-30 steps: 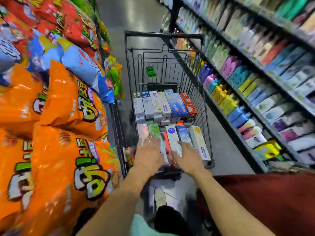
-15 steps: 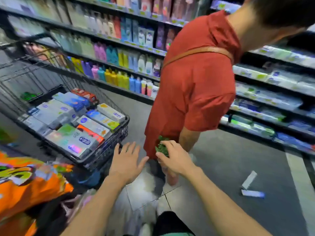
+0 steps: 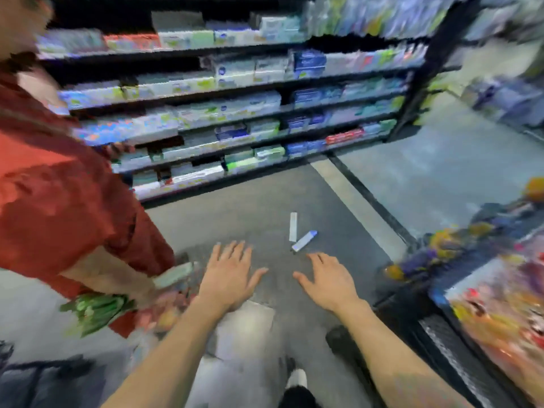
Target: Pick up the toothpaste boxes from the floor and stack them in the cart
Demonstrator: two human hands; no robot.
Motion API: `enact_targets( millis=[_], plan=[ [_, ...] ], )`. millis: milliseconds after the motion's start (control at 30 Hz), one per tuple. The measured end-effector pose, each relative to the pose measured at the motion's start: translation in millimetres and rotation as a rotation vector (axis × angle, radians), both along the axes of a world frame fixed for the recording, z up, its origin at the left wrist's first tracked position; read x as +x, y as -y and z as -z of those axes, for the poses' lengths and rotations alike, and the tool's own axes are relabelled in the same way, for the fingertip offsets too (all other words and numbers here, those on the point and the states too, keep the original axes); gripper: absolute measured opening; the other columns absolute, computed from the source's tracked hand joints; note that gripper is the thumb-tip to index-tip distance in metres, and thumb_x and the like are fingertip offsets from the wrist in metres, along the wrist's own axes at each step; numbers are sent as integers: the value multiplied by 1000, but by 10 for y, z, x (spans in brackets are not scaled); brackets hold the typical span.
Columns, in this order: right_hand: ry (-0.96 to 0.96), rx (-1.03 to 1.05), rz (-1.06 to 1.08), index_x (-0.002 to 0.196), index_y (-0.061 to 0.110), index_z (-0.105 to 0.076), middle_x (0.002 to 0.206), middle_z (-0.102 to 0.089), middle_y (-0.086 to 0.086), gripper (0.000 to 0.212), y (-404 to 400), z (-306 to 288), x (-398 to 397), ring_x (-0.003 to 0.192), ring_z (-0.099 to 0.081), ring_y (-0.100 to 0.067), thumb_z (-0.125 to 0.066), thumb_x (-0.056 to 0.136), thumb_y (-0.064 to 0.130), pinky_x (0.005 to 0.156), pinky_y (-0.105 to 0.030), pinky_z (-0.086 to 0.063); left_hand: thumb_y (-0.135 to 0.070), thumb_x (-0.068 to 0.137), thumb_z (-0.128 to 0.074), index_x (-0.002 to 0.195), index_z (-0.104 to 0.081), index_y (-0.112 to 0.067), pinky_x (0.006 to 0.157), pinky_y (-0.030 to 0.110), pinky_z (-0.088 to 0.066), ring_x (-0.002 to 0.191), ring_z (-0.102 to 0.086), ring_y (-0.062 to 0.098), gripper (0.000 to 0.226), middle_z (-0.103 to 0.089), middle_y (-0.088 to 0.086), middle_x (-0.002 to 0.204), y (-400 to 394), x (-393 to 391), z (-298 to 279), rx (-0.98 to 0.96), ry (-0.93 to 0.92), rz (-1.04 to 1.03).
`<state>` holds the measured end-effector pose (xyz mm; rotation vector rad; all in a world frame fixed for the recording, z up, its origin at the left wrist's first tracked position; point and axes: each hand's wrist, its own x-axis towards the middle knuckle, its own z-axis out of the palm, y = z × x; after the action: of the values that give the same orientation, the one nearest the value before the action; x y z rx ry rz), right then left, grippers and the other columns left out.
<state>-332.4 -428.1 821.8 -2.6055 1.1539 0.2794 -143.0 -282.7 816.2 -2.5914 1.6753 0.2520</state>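
Observation:
Two toothpaste boxes lie on the grey floor ahead of me: a white box point(image 3: 293, 226) lying lengthwise, and a white box with a blue end point(image 3: 304, 240) angled beside its near end. My left hand point(image 3: 228, 275) is stretched out flat with fingers spread, holding nothing. My right hand point(image 3: 329, 282) is spread the same way, just below and right of the boxes, apart from them. The cart is out of view. The frame is blurred by motion.
A person in a red shirt point(image 3: 59, 201) stands close on my left, holding boxes point(image 3: 173, 275) and green packs point(image 3: 94, 312). Shelves of toothpaste point(image 3: 235, 113) run along the far side. A rack of snack bags point(image 3: 485, 290) stands at my right. A dark floor strip point(image 3: 374, 198) crosses the aisle.
My view has swung right, away from the cart, which has left the frame. The two boxes on the floor now lie straight ahead. Both hands stay spread and hold nothing.

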Motion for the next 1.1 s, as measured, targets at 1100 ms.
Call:
enact_targets(
  millis=[1100],
  plan=[
    [-103, 31, 521, 144, 17, -43, 136, -54, -5, 68, 4853, 3239, 567, 127, -52, -26, -46, 96, 64, 102, -37, -45, -60, 102, -28, 148, -33, -19, 109, 37, -29, 132, -45, 25, 62, -48, 4, 146, 5819, 1335, 3424, 178, -104, 316]
  ],
)
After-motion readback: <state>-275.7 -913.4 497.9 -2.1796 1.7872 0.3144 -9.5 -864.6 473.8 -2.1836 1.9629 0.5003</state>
